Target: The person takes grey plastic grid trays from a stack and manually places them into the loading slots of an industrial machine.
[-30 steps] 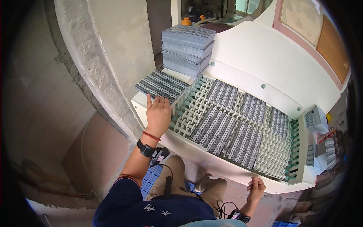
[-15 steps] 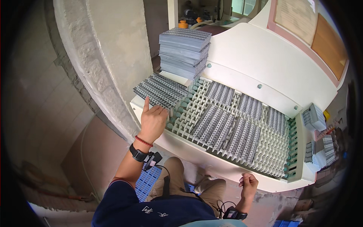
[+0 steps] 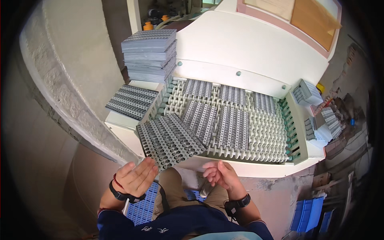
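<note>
A thin dark-grey circuit board panel (image 3: pixel 170 140) with rows of pale repeating shapes is tilted over the front left corner of the roller bed (image 3: pixel 268 138). My left hand (image 3: pixel 138 176) is at its lower left edge, fingers pressed together against it; the thumb is hidden. Close to the panel's right corner, my right hand (image 3: pixel 220 175) has its fingers apart and appears not to touch it. Several similar panels lie flat on the white rollers, including a front panel (image 3: pixel 233 128). More boards (image 3: pixel 132 100) lie on the ledge left of the rollers.
A tall stack of panels (image 3: pixel 149 60) stands behind the left ledge, beside a rough wall edge (image 3: pixel 60 72). The machine's white cover (image 3: pixel 240 44) rises behind the rollers. Grey racks (image 3: pixel 308 93) sit at the right end. Blue crates (image 3: pixel 307 214) are on the floor.
A panel has come off the left ledge to the front left of the rollers with my left hand. My right hand has moved up toward it, fingers spreading. The view has shifted.
</note>
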`<state>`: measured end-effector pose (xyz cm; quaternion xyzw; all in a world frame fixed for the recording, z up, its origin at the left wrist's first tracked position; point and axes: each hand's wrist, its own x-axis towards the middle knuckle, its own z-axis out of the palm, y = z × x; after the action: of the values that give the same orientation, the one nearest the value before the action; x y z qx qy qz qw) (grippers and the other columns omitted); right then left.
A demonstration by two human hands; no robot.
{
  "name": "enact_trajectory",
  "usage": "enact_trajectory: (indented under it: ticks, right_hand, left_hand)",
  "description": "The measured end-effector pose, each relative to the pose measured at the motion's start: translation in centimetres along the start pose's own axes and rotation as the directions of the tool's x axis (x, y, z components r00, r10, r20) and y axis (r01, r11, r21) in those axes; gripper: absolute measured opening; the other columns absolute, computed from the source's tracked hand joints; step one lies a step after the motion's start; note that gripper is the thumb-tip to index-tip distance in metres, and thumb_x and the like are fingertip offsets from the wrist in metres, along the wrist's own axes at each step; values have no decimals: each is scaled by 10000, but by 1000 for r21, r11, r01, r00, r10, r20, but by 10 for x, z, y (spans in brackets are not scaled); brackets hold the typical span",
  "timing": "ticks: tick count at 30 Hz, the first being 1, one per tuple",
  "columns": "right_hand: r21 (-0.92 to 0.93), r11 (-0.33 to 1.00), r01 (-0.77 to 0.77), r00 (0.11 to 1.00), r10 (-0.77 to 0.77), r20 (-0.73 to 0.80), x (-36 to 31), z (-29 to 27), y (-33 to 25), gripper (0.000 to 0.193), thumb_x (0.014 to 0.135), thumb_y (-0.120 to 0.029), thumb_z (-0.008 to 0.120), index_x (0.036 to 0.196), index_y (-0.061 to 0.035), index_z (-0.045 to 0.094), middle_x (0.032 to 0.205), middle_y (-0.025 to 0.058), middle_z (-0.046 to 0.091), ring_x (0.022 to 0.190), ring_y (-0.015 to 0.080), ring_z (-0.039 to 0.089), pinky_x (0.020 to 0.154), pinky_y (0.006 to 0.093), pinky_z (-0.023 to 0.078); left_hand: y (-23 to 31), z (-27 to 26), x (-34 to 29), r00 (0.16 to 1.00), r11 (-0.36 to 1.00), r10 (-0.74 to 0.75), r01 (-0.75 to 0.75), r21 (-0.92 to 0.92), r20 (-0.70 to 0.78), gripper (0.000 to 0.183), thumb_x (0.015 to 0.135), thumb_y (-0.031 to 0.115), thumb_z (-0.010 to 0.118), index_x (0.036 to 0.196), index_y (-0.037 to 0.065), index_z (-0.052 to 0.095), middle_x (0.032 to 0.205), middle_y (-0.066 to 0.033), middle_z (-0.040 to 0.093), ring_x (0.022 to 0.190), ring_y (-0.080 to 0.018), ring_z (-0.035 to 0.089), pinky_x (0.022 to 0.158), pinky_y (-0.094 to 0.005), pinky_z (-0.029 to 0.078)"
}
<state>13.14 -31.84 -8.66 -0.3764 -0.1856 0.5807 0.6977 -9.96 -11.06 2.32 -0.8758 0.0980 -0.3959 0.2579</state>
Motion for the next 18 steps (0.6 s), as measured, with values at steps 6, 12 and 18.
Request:
enact_trajectory:
  ticks: [6,12,18]
  right_hand:
    - [238,971,5,997,-23,70,6,11,4,442,902,-331,490,1062,81,502,798,146,616,553,171,604,410,269,498]
    - [-73,979,188,944,-201,-262,-21,-18,-13,196,887,-145,535,965,29,580,645,25,593,462,89,542,410,214,482]
    - [-712,681,172,604,-644,-470,-59,-116,-110,174,890,-144,534,890,5,623,562,-36,499,415,32,375,375,192,304]
  left_hand:
    - [8,2,3,926,919,339,-364,-151,-166,163,785,77,512,887,73,640,868,-57,673,956,-158,617,1032,-366,213]
    - [22,28,2,968,924,249,-224,-311,42,202,828,181,547,1009,116,608,1130,-64,586,1090,-205,546,1066,-446,180]
    - [12,62,-8,997,969,-62,71,-235,43,278,770,197,639,1018,80,593,1114,-82,583,1098,-236,528,1022,-518,276]
